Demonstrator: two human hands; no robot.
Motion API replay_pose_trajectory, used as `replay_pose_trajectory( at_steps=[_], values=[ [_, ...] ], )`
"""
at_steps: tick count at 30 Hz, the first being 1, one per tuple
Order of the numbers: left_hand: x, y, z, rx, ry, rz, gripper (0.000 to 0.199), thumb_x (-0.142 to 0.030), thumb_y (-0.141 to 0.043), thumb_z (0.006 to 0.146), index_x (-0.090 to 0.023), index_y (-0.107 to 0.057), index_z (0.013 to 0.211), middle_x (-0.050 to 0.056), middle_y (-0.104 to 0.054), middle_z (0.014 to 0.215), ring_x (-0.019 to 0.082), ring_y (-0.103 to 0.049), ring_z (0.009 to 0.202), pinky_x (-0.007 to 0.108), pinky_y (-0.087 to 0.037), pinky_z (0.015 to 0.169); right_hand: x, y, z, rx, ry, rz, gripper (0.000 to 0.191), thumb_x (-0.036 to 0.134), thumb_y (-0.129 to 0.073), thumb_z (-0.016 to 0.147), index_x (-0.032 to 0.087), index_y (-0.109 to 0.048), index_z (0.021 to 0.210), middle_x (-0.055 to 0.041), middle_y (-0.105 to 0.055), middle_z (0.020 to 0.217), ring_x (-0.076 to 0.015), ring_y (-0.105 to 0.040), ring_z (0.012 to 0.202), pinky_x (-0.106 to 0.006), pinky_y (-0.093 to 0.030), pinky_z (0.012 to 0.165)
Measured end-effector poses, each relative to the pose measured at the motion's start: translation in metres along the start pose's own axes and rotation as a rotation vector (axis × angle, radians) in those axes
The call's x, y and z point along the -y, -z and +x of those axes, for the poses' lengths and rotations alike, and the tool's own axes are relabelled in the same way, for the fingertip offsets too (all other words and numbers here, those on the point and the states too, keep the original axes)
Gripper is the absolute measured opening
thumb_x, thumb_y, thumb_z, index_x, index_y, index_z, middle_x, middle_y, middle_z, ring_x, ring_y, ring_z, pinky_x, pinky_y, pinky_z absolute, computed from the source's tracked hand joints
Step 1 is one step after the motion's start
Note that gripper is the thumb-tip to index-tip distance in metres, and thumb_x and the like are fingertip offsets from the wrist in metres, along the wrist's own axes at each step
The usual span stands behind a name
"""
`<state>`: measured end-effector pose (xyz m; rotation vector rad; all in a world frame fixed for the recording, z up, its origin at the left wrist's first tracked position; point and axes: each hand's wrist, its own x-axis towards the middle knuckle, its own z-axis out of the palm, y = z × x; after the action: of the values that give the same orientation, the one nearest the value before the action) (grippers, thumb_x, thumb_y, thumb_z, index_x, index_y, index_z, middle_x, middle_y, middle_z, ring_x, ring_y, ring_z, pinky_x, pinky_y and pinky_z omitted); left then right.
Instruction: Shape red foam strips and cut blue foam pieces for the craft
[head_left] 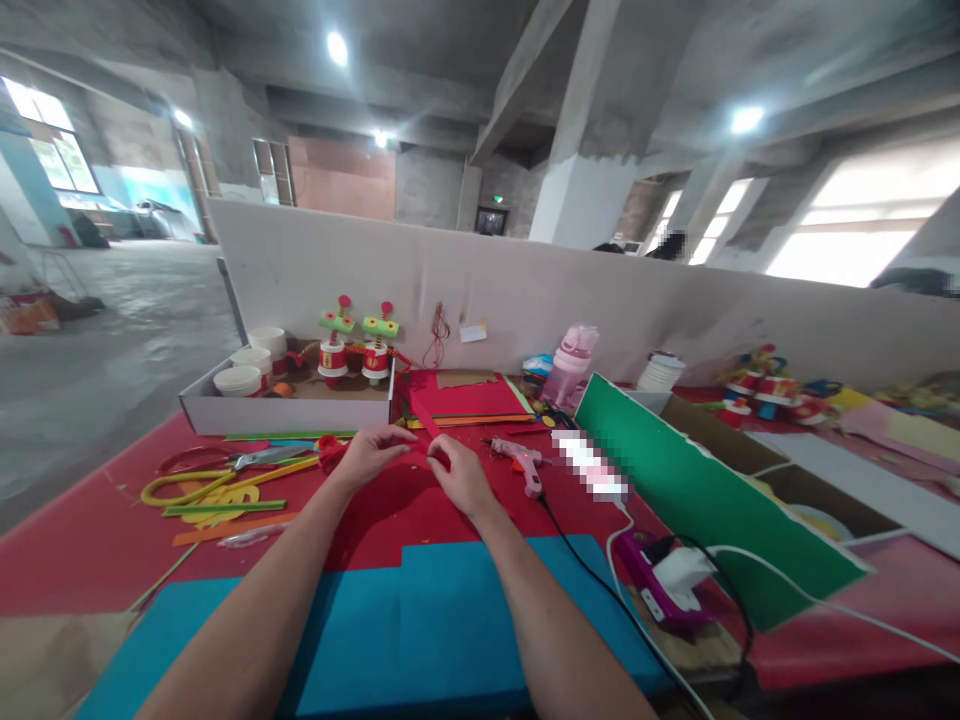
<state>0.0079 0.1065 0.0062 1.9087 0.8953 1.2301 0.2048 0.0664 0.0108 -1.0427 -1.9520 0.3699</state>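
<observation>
Over the red tabletop, a narrow red paper strip (424, 412) slants up and away from between my hands. My right hand (461, 475) pinches it between thumb and fingers. My left hand (372, 456) is closed at the strip's near end, its fingertips close to those of the right; red on red makes the exact grip hard to see. A pink glue gun (521, 460) lies just right of my right hand. Beside my left hand are scissors (266, 455), a red pompom-like piece (330, 452) and yellow and green craft strips (225, 508).
A white box (289, 415) holds paper cups (238, 380) and two cup figures (354, 350). Red paper sheets (472, 395) lie behind my hands. Blue sheets (450, 620) cover the front edge. At right stand a pink bottle (571, 365), a purple power strip (667, 590) with cables and a green-sided box (697, 495).
</observation>
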Motion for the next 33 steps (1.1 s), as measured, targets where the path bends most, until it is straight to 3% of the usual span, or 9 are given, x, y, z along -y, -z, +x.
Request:
replay_pose_trajectory(
  at_steps=[10, 20, 28, 33],
  values=[
    [0.006, 0.005, 0.000, 0.038, -0.083, 0.106, 0.016, -0.031, -0.067, 0.076, -0.018, -0.075, 0.076, 0.008, -0.074, 0.085, 0.021, -0.067, 0.081, 0.030, -0.050, 0.077, -0.009, 0.004, -0.001, 0.044, -0.050, 0.006, 0.007, 0.021, -0.058, 0.081, 0.020, -0.057, 0.074, -0.0002, -0.061, 0.071, -0.0158, -0.056, 0.068, -0.024, -0.039, 0.064],
    [-0.003, 0.005, -0.002, 0.108, 0.046, 0.046, 0.014, -0.031, -0.068, 0.074, -0.017, -0.072, 0.075, 0.007, -0.072, 0.083, 0.020, -0.065, 0.081, 0.030, -0.048, 0.078, -0.011, -0.012, -0.001, 0.043, -0.171, 0.276, 0.013, 0.033, -0.063, 0.078, 0.020, -0.061, 0.079, -0.0006, -0.067, 0.078, -0.0156, -0.061, 0.074, -0.026, -0.046, 0.072],
    [-0.003, -0.018, -0.004, -0.128, 0.196, -0.197, 0.022, -0.036, -0.072, 0.070, -0.016, -0.066, 0.078, 0.002, -0.065, 0.072, 0.014, -0.058, 0.067, 0.025, -0.044, 0.065, -0.003, -0.013, -0.001, -0.075, -0.244, 0.252, 0.017, 0.032, -0.057, 0.082, 0.021, -0.054, 0.069, 0.0011, -0.065, 0.065, -0.0148, -0.060, 0.062, -0.025, -0.045, 0.063],
    [-0.004, -0.029, -0.004, -0.235, 0.216, -0.239, 0.023, -0.034, -0.074, 0.069, -0.016, -0.062, 0.077, -0.001, -0.059, 0.066, 0.010, -0.053, 0.061, 0.022, -0.041, 0.059, 0.006, -0.014, -0.001, -0.120, -0.245, 0.247, 0.016, 0.029, -0.054, 0.082, 0.022, -0.050, 0.069, 0.0010, -0.064, 0.064, -0.0154, -0.062, 0.062, -0.025, -0.046, 0.063]
  ],
)
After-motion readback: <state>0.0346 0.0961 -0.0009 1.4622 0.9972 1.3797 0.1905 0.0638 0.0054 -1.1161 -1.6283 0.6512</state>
